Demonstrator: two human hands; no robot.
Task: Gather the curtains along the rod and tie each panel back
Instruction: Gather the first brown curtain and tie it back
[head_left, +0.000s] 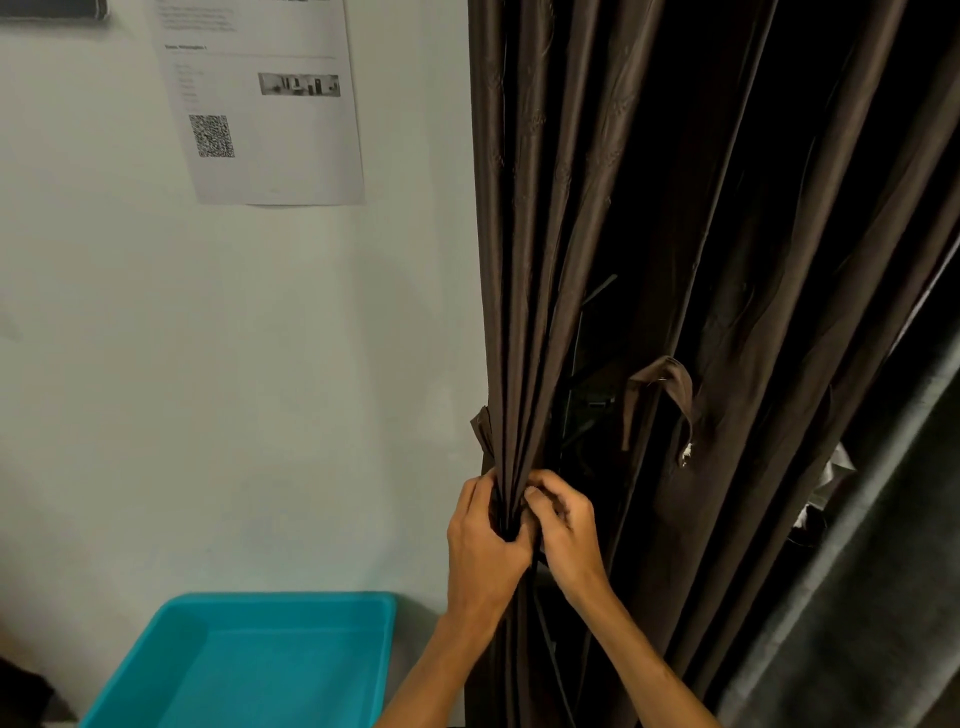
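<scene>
A dark brown curtain panel (597, 208) hangs in folds right of a pale wall. My left hand (480, 545) grips a bunch of its left folds at waist height. My right hand (563, 525) pinches the same bunch from the right, fingers curled into the fabric. A brown tie-back strip (667, 387) loops out of the folds up and to the right of my hands, with a frayed pale end. Another piece of brown strip (480, 423) shows at the curtain's left edge, just above my left hand. The rod is out of view.
A turquoise plastic tub (249, 660) stands on the floor at lower left against the wall. A printed sheet with a QR code (260, 98) hangs on the wall. A grey curtain or fabric (872, 571) hangs at far right.
</scene>
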